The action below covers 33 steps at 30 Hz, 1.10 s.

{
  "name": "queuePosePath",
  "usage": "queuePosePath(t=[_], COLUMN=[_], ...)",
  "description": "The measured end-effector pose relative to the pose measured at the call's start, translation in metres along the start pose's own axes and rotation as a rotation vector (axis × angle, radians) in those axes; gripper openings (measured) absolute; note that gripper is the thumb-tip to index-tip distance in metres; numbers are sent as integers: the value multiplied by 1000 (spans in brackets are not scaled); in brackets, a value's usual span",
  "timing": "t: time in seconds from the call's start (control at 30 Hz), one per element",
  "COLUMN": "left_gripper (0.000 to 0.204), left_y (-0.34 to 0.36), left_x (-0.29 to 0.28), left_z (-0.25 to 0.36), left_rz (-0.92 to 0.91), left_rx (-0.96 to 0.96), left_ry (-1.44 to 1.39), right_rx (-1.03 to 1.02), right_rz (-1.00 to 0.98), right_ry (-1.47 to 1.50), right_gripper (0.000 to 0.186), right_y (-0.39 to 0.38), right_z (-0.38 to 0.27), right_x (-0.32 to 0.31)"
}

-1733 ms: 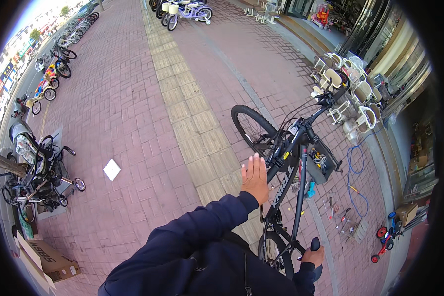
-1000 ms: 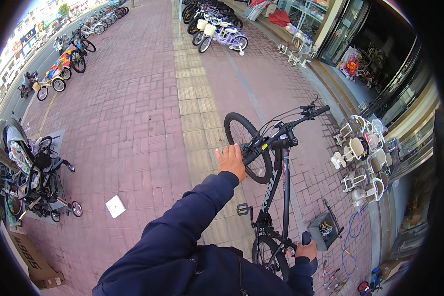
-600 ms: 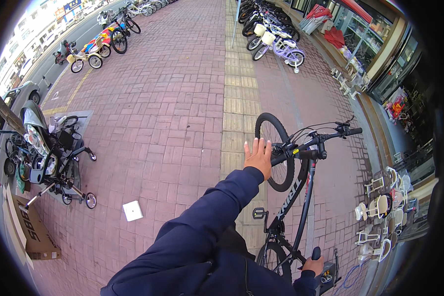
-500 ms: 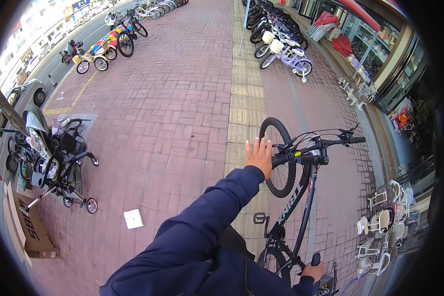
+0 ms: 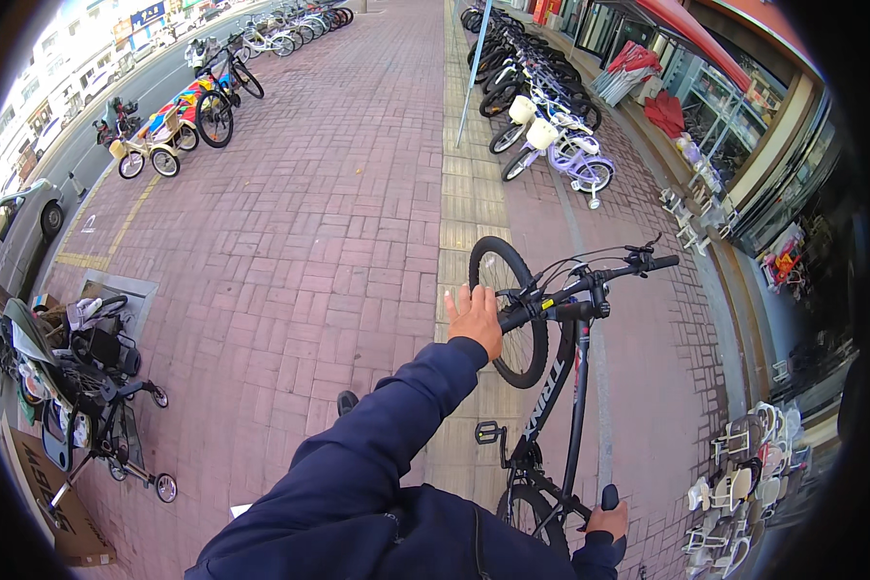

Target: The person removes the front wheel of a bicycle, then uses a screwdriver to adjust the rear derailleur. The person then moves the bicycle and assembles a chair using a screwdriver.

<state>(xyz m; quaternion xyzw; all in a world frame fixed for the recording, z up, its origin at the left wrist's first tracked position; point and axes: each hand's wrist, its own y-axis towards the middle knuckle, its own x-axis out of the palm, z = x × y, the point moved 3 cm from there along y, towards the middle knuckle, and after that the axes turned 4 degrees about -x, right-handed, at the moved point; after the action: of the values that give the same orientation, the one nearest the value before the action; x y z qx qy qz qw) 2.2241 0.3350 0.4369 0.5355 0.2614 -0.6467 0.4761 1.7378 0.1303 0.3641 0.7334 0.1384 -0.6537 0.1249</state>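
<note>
A black bicycle (image 5: 547, 389) stands upright at my right side. Its handlebar (image 5: 590, 280) points ahead with the front wheel (image 5: 508, 311) beneath it. My left hand (image 5: 475, 321) rests its palm on the left end of the handlebar, fingers stretched forward and spread rather than wrapped round. Lower down, my right hand (image 5: 606, 522) is closed on the black saddle (image 5: 610, 497), of which only the front tip shows above the fingers. Below the frame is a pedal (image 5: 489, 432); my body partly hides the rear wheel (image 5: 535, 514).
Red brick paving (image 5: 290, 290) is crossed by a yellow tactile strip (image 5: 469, 203). Purple children's bikes (image 5: 561, 159) and a long bicycle row stand ahead right. Small white chairs (image 5: 744, 483) line the shop side. A stroller (image 5: 87, 396) and cardboard box (image 5: 53, 503) are left; a tricycle (image 5: 150, 157) is farther ahead.
I have moved forward with the bicycle; the stroller and box have slid lower and left in view. A dark shoe now shows beside my left arm, and the white square on the paving is mostly hidden.
</note>
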Motion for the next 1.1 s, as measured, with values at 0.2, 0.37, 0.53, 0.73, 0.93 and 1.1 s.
queuePosePath(t=[0.2,0.37,0.53,0.73,0.93,1.1], left_gripper=[70,70,69,83,83,85], left_y=[133,248,363,531,705,823], left_x=[-2,-7,2,11,10,9], left_z=[-86,-177,-246,-297,-371,-441], left_rz=[-60,-75,-39,-47,-61,-93], left_rx=[-5,-22,-17,-1,-39,-92], left_ry=[-29,-23,7,30,111,107], right_rx=[26,-11,6,-87,-94,-143], right_rz=[18,-9,-116,-19,-99,-54], right_ry=[-39,-51,-58,0,19,3], right_gripper=[21,23,29,29,30,29], right_y=[50,93,150,246,329,370], right_z=[-133,-270,-395,-535,-703,-829], right_x=[28,55,72,90,109,128])
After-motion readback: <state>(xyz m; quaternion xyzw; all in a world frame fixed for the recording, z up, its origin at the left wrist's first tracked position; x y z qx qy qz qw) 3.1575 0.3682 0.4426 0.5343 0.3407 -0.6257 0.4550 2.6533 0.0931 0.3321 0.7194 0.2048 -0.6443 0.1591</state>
